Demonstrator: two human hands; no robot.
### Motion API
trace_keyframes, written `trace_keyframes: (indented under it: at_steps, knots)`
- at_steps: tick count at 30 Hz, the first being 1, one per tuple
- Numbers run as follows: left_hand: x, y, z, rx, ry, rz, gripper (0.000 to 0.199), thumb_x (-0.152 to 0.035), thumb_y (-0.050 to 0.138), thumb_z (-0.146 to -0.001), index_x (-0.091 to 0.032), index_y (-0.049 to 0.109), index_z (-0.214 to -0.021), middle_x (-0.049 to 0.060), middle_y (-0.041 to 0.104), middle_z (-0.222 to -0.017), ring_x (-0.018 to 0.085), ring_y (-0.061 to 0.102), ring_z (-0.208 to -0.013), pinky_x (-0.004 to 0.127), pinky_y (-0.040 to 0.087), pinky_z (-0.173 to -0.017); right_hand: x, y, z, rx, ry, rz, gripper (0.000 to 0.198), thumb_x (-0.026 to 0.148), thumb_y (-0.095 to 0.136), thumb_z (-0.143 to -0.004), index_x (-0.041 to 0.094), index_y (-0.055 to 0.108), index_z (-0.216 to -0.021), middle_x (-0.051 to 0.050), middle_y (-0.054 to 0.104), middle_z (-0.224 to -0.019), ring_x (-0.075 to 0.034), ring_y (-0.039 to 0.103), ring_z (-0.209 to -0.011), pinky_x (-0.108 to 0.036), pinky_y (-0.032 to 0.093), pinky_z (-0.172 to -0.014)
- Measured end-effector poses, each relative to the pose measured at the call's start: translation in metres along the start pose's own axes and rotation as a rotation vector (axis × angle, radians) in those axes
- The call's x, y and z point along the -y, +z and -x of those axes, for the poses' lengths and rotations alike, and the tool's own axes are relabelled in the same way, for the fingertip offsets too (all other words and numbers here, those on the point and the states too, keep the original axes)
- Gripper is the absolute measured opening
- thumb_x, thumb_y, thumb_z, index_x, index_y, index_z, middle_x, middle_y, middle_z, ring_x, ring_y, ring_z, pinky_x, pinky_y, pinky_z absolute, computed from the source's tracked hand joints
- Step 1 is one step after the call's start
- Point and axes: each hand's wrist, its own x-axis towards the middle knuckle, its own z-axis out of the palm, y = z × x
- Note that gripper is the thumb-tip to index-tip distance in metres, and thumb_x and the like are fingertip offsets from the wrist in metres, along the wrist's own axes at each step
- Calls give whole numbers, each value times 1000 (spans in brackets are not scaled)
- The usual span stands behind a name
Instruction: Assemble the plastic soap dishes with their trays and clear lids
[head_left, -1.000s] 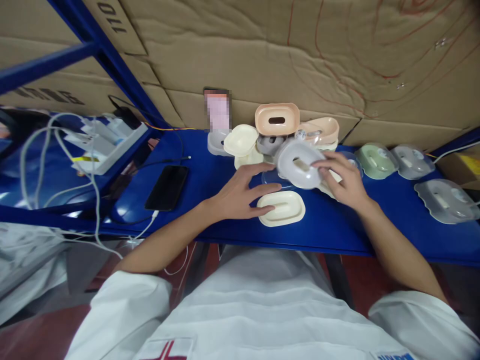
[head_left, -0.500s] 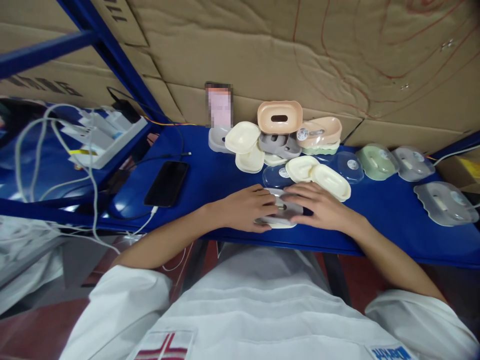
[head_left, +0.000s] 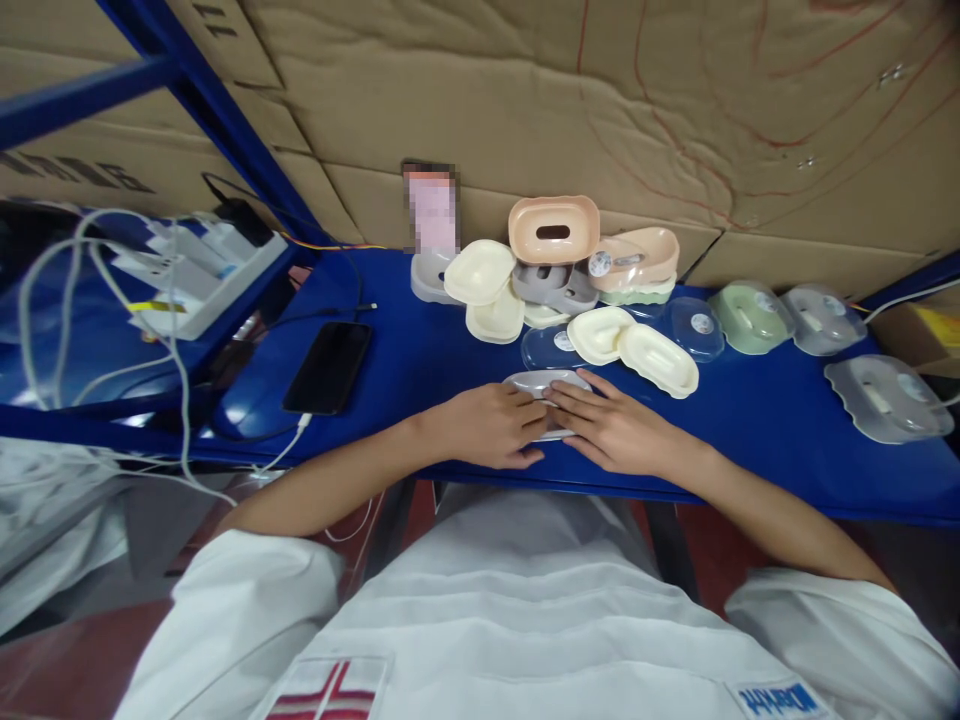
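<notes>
A grey soap dish (head_left: 541,380) lies at the front of the blue table, largely covered by my hands. My left hand (head_left: 495,425) is curled around its left side, fingers bent onto it. From the right, my right hand (head_left: 619,425) lays fairly straight, slightly spread fingers across its top, touching the dish beside the left fingertips. What is under the fingers is hidden. Just behind are a clear lid (head_left: 546,346) and two cream soap dish parts, one a flat tray (head_left: 600,335) and one a scalloped tray (head_left: 660,362).
A pile with a peach soap dish (head_left: 555,245), cream trays (head_left: 480,272) and grey dishes stands against the cardboard (head_left: 465,90). At right are lidded green (head_left: 752,320) and grey (head_left: 889,400) dishes. A phone (head_left: 328,367) with a cable lies left, near a power strip (head_left: 225,290).
My right hand has moved left over the dish, its fingers now lying across the middle beside my left fingers. Less of the dish shows. The view has shifted slightly.
</notes>
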Motion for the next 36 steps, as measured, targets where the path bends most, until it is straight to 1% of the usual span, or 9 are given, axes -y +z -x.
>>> trace_keyframes:
  at_steps: [2, 5, 9, 15, 18, 21, 25, 31, 36]
  knots:
    - [9, 0, 1, -100, -78, 162, 27, -39, 62, -106, -18, 74, -116, 11, 78, -110, 21, 76, -94, 33, 61, -82, 2, -2, -1, 3, -13, -9, 48, 35, 55, -111, 10, 62, -151, -19, 64, -154, -31, 56, -150, -58, 36, -130]
    - [27, 3, 3, -226, -261, 289, 28, -32, 54, -110, -20, 70, -129, 15, 74, -131, 24, 74, -119, 37, 62, -100, 4, -6, -4, -9, -25, -39, 55, 45, 57, -110, 13, 59, -155, -18, 64, -154, -32, 56, -150, -58, 39, -127]
    - [45, 17, 4, -163, -360, 305, 41, -25, 42, -113, -21, 58, -151, 17, 62, -155, 27, 58, -147, 49, 52, -121, 6, -18, -5, -49, -63, -86, 48, 47, 59, -110, 17, 66, -147, -14, 72, -145, -29, 64, -139, -50, 46, -114]
    - [46, 24, 4, 32, -438, 165, 37, -40, 62, -108, -18, 68, -137, 17, 71, -133, 32, 68, -127, 53, 56, -111, -2, -27, 8, -47, 52, -101, 37, 49, 61, -108, 21, 78, -125, -9, 82, -119, -26, 73, -109, -42, 48, -96]
    - [41, 21, 5, 73, -467, 70, 47, -38, 76, -98, -16, 66, -139, 19, 66, -138, 36, 66, -129, 54, 57, -107, -9, -23, 11, -56, 70, -120, 37, 49, 57, -110, 22, 79, -123, -8, 82, -118, -26, 73, -107, -42, 49, -98]
    - [38, 23, 6, 17, -500, 114, 44, -32, 76, -98, -17, 65, -138, 20, 62, -146, 35, 63, -136, 54, 57, -111, -20, -20, 11, -138, 114, -130, 37, 45, 53, -111, 24, 78, -130, -9, 79, -128, -27, 71, -118, -45, 47, -105]
    - [34, 18, 4, -163, -593, 245, 32, -33, 69, -103, -19, 68, -132, 14, 70, -136, 28, 70, -127, 47, 59, -111, -38, -20, 14, -202, 283, -82, 44, 45, 46, -113, 21, 73, -137, -14, 77, -134, -31, 69, -127, -49, 46, -108]
    - [17, -1, -6, -373, -417, 299, 24, -30, 65, -106, -20, 67, -128, 13, 74, -127, 23, 73, -122, 40, 61, -108, -49, -30, 18, -113, 335, -202, 56, 50, 44, -113, 19, 53, -159, -17, 64, -155, -34, 63, -140, -53, 49, -115]
    - [4, 7, -9, -309, -219, 254, 25, -33, 66, -106, -21, 65, -127, 14, 73, -128, 25, 72, -123, 45, 61, -107, -39, -49, 30, -40, 273, -319, 70, 59, 62, -105, 29, 46, -167, -12, 49, -169, -34, 51, -154, -55, 45, -126]
